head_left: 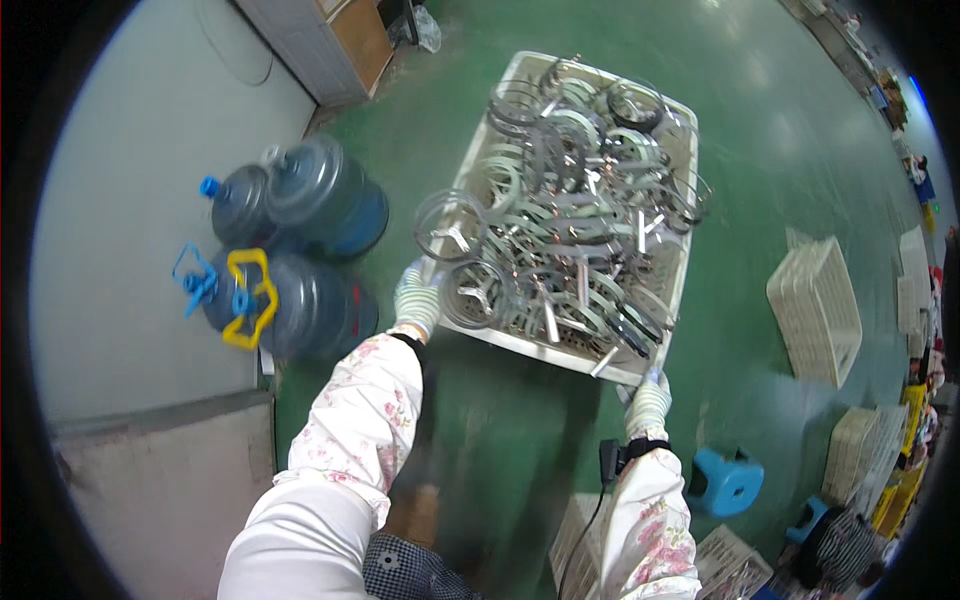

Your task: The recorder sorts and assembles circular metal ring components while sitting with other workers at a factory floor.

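A white plastic crate (520,347) is piled with grey, ring-shaped parts (580,220), several of them with pale straight pieces sticking out. Both of my hands wear striped, light-coloured gloves. My left hand (417,302) is closed on the crate's near left corner, beside two rings (470,292) that overhang the rim. At the near right corner, my right hand (650,402) also grips the crate; its fingertips are partly hidden by the rim. A black strap with a small device and cable (612,462) is around my right wrist.
Large blue water bottles (330,195) stand on the green floor to the left, along a wall. White crates (815,312) and a blue stool (725,482) are on the right. Another person (845,550) is at the lower right. A cabinet (320,45) stands far left.
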A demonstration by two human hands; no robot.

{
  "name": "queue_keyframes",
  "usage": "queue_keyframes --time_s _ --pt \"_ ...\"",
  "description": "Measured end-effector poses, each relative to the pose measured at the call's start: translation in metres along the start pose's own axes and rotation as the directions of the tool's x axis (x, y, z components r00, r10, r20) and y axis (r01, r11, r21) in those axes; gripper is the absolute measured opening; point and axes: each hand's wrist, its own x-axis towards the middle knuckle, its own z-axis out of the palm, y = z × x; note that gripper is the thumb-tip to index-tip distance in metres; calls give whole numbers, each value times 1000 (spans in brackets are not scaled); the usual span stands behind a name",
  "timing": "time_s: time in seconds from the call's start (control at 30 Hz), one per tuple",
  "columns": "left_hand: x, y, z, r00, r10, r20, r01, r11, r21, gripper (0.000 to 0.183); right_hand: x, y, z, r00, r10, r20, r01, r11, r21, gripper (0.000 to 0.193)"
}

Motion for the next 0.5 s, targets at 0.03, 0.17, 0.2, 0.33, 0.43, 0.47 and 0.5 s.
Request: queue_keyframes --time_s 0.03,0.17,0.2,0.33,0.43,0.47,0.5 --pt "29 27 22 1000 3 -13 -4 999 -39 44 32 -26 17 1000 -13 -2 14 1000 29 37" --pt "131 134 119 999 -23 36 15 981 194 49 162 -145 64 998 -14 56 14 1000 -10 37" --pt "170 173 150 999 21 50 -22 999 32 51 191 -192 82 999 37 21 -37 999 5 38" --pt "230 246 254 991 -11 132 3 999 55 48 280 -285 95 1000 21 -22 -23 998 -52 43" --pt "372 304 311 994 55 94 -59 997 42 48 353 -395 195 993 -56 105 50 997 54 43" --pt "372 349 358 996 2 90 -21 979 204 49 380 -435 183 995 -93 27 93 996 -12 41" --pt "393 361 386 998 25 66 -40 972 232 49 405 -467 192 995 -98 -5 98 995 -24 35"
